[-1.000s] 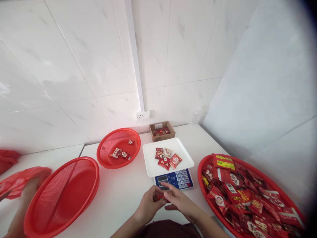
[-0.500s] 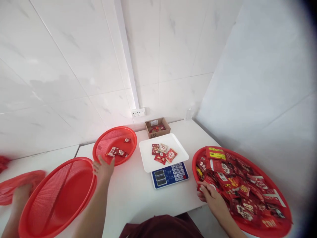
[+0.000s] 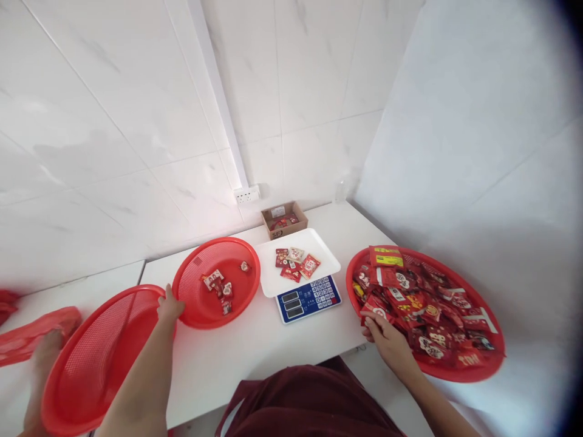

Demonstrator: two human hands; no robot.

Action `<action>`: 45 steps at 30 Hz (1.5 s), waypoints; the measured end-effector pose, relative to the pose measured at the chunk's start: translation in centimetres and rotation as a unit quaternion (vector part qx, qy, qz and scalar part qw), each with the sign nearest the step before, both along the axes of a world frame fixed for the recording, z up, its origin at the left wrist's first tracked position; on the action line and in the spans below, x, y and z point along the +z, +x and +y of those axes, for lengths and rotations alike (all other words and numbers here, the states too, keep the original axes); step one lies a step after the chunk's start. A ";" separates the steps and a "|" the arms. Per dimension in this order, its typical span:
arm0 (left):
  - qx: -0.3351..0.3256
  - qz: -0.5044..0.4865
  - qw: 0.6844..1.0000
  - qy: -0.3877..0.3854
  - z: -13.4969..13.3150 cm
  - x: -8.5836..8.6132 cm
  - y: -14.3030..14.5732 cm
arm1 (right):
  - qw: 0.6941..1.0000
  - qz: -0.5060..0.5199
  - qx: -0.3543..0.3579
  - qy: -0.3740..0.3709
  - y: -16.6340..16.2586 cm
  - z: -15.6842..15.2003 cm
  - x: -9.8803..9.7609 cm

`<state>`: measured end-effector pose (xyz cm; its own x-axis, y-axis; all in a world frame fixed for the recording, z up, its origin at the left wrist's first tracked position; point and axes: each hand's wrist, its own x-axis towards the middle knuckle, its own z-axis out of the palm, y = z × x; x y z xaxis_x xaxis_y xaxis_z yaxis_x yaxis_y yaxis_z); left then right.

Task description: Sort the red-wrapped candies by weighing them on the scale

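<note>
My left hand (image 3: 170, 306) is closed on the near-left rim of a small red mesh basket (image 3: 237, 255) that holds a few red snack packets (image 3: 217, 284). My right hand (image 3: 386, 340) reaches to the near-left edge of a wide red tray (image 3: 478, 370) heaped with red packets (image 3: 423, 303). Its fingers are curled on one red packet (image 3: 374, 311) at the rim. Between the hands stands a blue scale (image 3: 310, 298) carrying a white tray (image 3: 273, 282) with several packets (image 3: 297, 264).
A large empty red mesh basket (image 3: 98, 358) lies at the left, touching the small one. Another person's hand (image 3: 43, 358) rests on a red plastic bag (image 3: 27, 334) at the far left. A small cardboard box (image 3: 283, 220) sits by the tiled wall.
My hands parted from in front of the scale. The left went to the small basket's rim and drew it nearer the scale. The right went to the packet tray.
</note>
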<state>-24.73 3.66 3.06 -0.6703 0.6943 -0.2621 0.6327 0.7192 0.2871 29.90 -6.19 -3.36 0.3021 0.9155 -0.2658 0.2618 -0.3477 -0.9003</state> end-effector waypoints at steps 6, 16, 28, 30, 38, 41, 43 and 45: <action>-0.105 0.027 0.994 0.011 -0.9 0.1 -3.8 | 1.000 -0.016 -0.005 -0.010 0.6 -0.3 0.2; -0.273 0.073 0.959 -0.028 -2.8 -0.4 -4.0 | 1.000 -0.015 -0.001 -0.005 0.9 -0.1 0.8; -0.345 0.096 0.930 -0.082 -4.2 -1.1 -6.2 | 0.999 -0.025 -0.004 -0.025 0.4 -0.3 1.6; -0.349 0.100 0.929 -0.069 -4.1 -1.0 -5.9 | 1.000 -0.021 -0.005 -0.023 0.4 -0.3 1.4; -0.253 0.157 0.955 0.008 -2.3 -0.7 -2.9 | 1.000 -0.029 -0.005 -0.005 0.5 -0.3 0.6; -0.227 0.118 0.967 0.000 -1.6 -1.2 -0.7 | 1.000 -0.027 -0.003 -0.013 0.5 -0.3 0.6; -0.257 0.118 0.958 -0.037 -1.2 -1.4 0.5 | 1.000 -0.022 -0.005 -0.016 0.5 -0.3 0.6; -0.300 0.122 0.944 -0.057 -1.0 -1.4 1.3 | 1.000 -0.020 -0.010 -0.012 0.5 -0.3 0.6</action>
<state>-23.48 2.67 1.67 -0.2149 0.9448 -0.2473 0.9736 0.2271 0.0216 30.38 -6.47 -2.74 0.3301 0.9029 -0.2753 0.2899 -0.3745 -0.8807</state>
